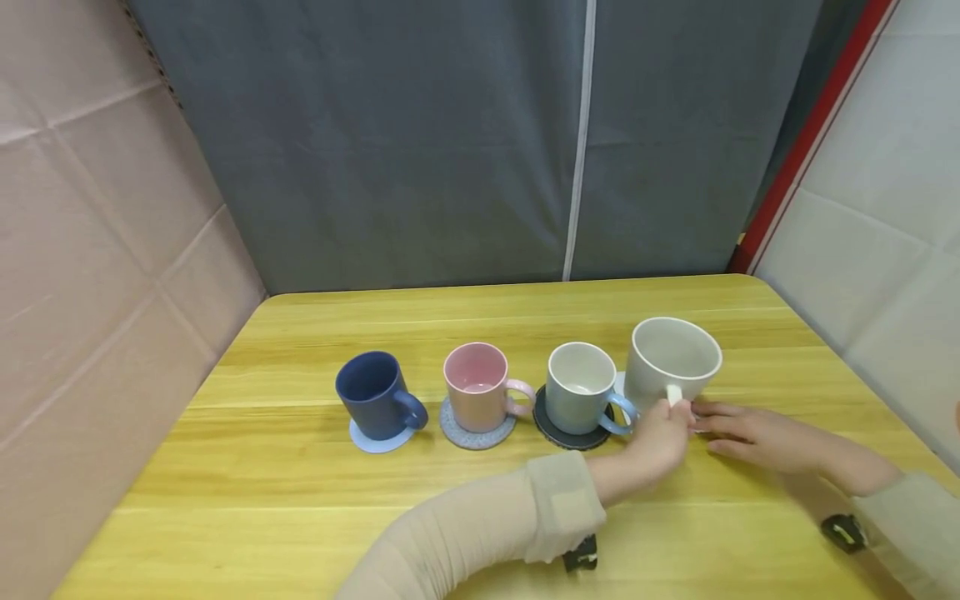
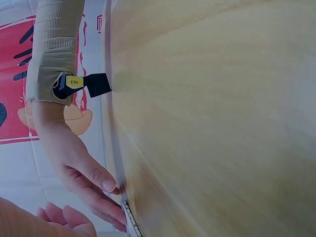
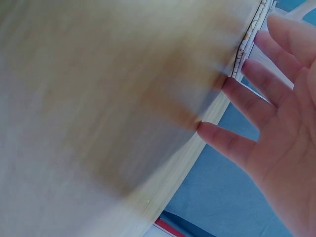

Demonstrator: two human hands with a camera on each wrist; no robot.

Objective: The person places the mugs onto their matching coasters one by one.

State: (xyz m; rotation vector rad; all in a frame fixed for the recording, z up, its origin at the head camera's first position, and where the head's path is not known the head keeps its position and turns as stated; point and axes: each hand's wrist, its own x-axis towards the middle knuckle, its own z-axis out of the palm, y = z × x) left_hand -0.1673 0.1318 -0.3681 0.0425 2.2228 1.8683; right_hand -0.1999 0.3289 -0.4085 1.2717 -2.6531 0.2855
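Note:
The large white mug (image 1: 660, 358) stands at the right end of a row, over a pale coaster (image 1: 619, 383) that it mostly hides. My left hand (image 1: 660, 437) holds its handle, fingers curled. Just right of the mug, my right hand (image 1: 765, 437) lies low with its fingers stretched toward the coaster. In the right wrist view, the fingertips (image 3: 232, 84) of that hand rest on the table by the coaster's edge (image 3: 242, 54). Fingers of the left hand (image 2: 64, 224) also show curled in the left wrist view, with the mug handle out of sight there.
Left of the white mug stand a light blue mug (image 1: 573, 404) on a black coaster (image 1: 558, 437), a pink mug (image 1: 476, 400) on a grey coaster (image 1: 480, 440), and a dark blue mug (image 1: 375, 400) on a light blue coaster (image 1: 378, 443). A grey curtain (image 1: 412, 167) hangs behind the table.

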